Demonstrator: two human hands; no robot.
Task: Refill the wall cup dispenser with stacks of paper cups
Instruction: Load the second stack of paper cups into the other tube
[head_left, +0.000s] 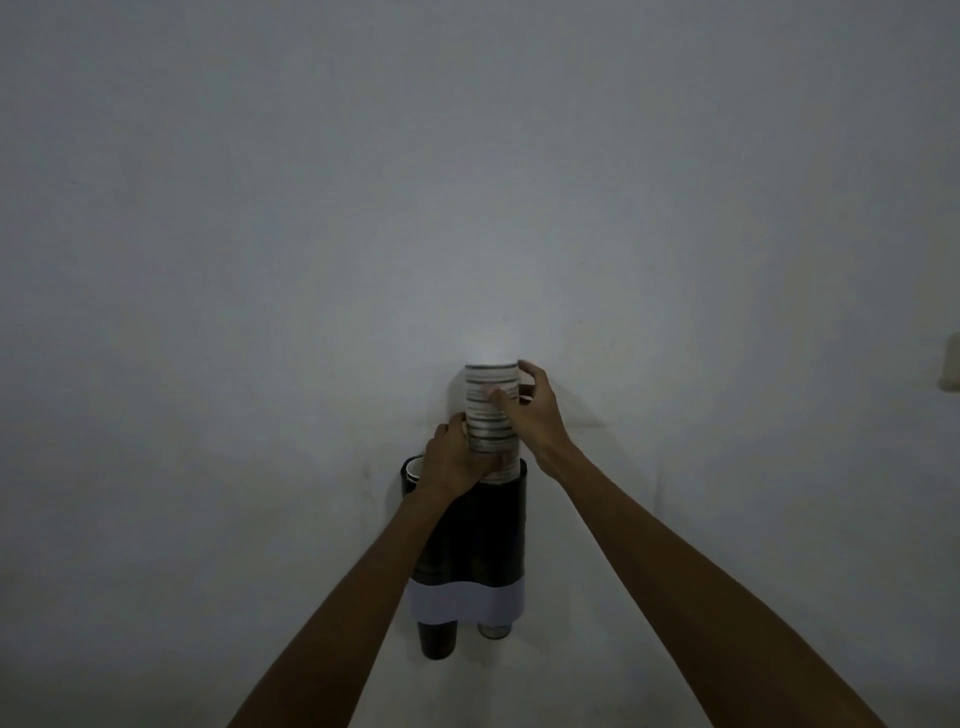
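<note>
Cup stack (491, 410), grey-banded, upright; both hands (457, 460) (530, 410) clamped on it above dispenser (493, 530).

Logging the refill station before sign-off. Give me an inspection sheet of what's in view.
Surface: plain pale wall, dimly lit; no table seen.
Job's things: black two-tube dispenser mounted on the wall, pale band near its bottom; stack of cups sticking out of the right tube's top; a white cup rim shows in the left tube; cup ends poke out below both tubes.
Clutter: nothing seen.
Grippers: left hand grips the stack low down; right hand holds it near the top, fingers wrapped around.
Cables: nothing seen.
Surroundings: small pale fitting at the right edge, unclear.
</note>
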